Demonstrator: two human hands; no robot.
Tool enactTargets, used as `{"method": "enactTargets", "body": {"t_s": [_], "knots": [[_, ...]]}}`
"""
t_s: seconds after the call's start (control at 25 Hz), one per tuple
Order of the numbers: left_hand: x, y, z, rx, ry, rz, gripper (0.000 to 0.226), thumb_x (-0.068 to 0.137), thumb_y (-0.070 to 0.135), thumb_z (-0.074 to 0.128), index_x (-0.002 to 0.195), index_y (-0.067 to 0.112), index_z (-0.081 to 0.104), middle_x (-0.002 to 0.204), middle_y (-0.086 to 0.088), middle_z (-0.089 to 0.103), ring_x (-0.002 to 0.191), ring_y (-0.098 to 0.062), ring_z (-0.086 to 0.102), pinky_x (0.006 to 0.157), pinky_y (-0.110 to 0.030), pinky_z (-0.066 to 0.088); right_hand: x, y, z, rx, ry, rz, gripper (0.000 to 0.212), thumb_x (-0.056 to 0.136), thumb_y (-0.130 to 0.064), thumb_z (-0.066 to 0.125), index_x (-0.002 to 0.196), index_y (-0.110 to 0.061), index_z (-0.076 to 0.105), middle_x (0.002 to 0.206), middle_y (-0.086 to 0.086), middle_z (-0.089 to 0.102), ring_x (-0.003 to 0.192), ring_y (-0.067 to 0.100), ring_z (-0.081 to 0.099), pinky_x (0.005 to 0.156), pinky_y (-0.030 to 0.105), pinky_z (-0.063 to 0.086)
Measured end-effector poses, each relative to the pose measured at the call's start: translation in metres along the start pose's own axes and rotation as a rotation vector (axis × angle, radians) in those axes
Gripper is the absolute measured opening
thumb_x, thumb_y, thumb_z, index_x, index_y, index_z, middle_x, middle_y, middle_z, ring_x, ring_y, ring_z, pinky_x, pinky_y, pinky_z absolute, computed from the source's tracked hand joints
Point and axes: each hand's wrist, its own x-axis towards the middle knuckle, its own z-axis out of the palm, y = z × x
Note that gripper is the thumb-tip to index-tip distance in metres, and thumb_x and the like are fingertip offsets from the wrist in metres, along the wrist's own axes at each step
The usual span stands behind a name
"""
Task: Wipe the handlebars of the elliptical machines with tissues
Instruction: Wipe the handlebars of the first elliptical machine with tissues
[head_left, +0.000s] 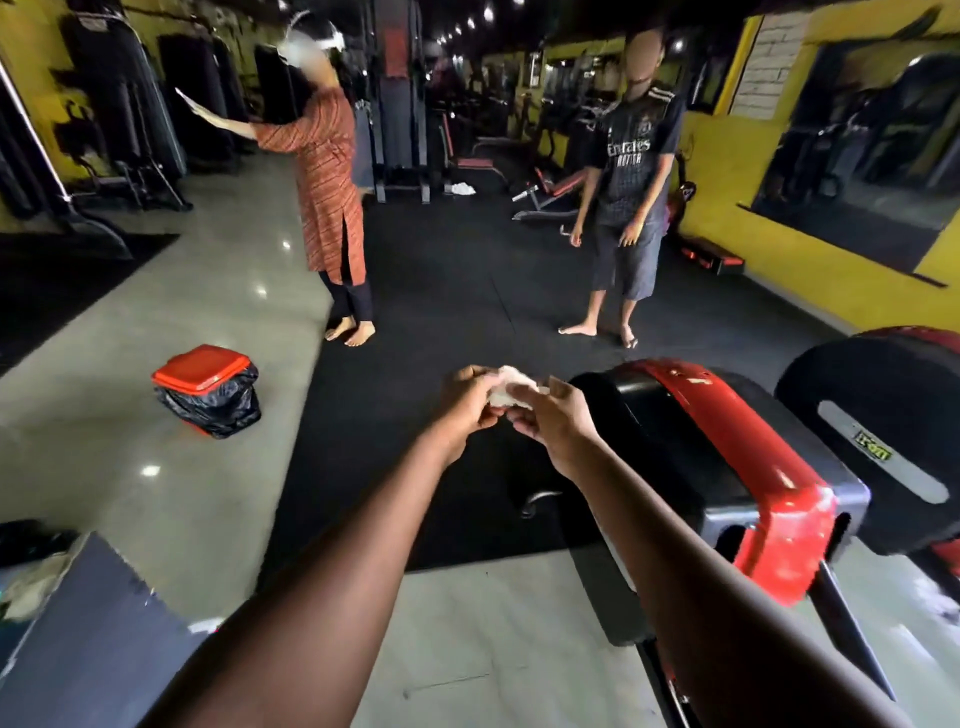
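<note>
Two bare hands met at arm's length in front of the wearer, both pinching one crumpled white tissue (511, 391). The left hand (470, 402) had its fingers curled round the wad's near side; the right hand (550, 415) gripped its far side between thumb and fingertips. The tissue sat between them in mid-air, touching no machine.

Taking the tissue as the landmark: just to its right stood the red and black housing of an elliptical machine (727, 467), with a second black housing (883, 441) farther right. No handlebar was clearly in view, so the surface to be wiped could not be located. Well to the tissue's left, on pale tile, sat a red-lidded bin (205, 389) lined with a black bag. Beyond the tissue, on dark rubber matting, stood two barefoot people: one in an orange tunic (327, 171) with an arm stretched out, one in a dark jersey (631, 171) and shorts.

Judged from this, the step in hand was readying or bunching the tissue, not wiping. The next move would call for turning toward the machine, finding a handlebar, and pressing the tissue along it with one hand.
</note>
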Motion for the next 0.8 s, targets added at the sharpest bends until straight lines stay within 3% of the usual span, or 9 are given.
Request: {"method": "enactTargets", "body": {"t_s": [0.16,0.28,0.4,0.56,0.64,0.72,0.8], "knots": [[0.110,0.020,-0.012,0.041,-0.104,-0.001,0.019,0.087,0.003,0.053,0.096,0.019,0.058,0.083,0.000,0.061,0.069,-0.012,0.056,0.063,-0.024,0.050,0.110,-0.008,0.021,-0.054,0.086,0.000,0.011,0.094,-0.013,0.057,0.085,-0.016,0.053,0.071,0.004,0.062,0.054,0.011,0.057,0.053,0.021,0.049],[0.204,0.026,-0.012,0.079,-0.090,0.030,0.019,0.089,0.001,0.052,0.090,0.019,0.059,0.078,-0.001,0.061,0.065,-0.011,0.055,0.058,-0.021,0.049,0.202,-0.003,0.031,-0.039,0.100,0.009,0.012,0.095,-0.019,0.057,0.084,-0.015,0.058,0.072,0.005,0.060,0.053,0.012,0.055,0.051,0.021,0.047],[0.304,0.030,0.005,0.067,-0.089,0.023,0.022,0.092,0.004,0.049,0.082,0.021,0.059,0.082,-0.003,0.063,0.072,-0.015,0.058,0.062,-0.025,0.050,0.298,-0.003,0.027,0.022,0.113,0.049,0.023,0.087,-0.033,0.068,0.093,-0.010,0.066,0.078,0.004,0.064,0.063,0.014,0.060,0.057,0.022,0.052],[0.431,0.051,0.035,0.047,-0.122,-0.013,0.012,0.090,0.013,0.058,0.095,0.023,0.063,0.086,0.001,0.065,0.076,-0.013,0.060,0.063,-0.025,0.049,0.438,-0.009,0.015,0.069,0.088,0.104,0.009,0.088,-0.021,0.068,0.082,-0.014,0.066,0.082,0.006,0.066,0.066,0.015,0.060,0.063,0.024,0.050],[0.485,0.065,0.040,0.071,-0.113,0.016,0.025,0.085,0.004,0.062,0.103,0.021,0.062,0.090,-0.001,0.066,0.076,-0.013,0.061,0.063,-0.025,0.049,0.491,-0.015,0.017,0.061,0.130,0.145,0.009,0.091,-0.020,0.064,0.089,-0.012,0.069,0.085,0.005,0.066,0.067,0.015,0.060,0.063,0.024,0.050],[0.543,0.075,0.044,0.086,-0.100,0.036,0.033,0.078,-0.006,0.062,0.096,0.022,0.062,0.092,-0.003,0.065,0.077,-0.018,0.062,0.062,-0.027,0.047,0.543,-0.025,0.019,0.040,0.159,0.175,0.012,0.093,-0.020,0.061,0.095,-0.011,0.068,0.086,0.005,0.066,0.069,0.015,0.061,0.064,0.025,0.051],[0.599,0.080,0.051,0.123,-0.117,0.033,0.033,0.073,-0.003,0.064,0.088,0.026,0.061,0.088,0.000,0.065,0.078,-0.020,0.061,0.063,-0.029,0.046,0.591,-0.031,0.017,0.073,0.197,0.164,0.010,0.094,-0.015,0.058,0.087,-0.011,0.064,0.078,0.006,0.063,0.066,0.015,0.060,0.056,0.023,0.051]]}}
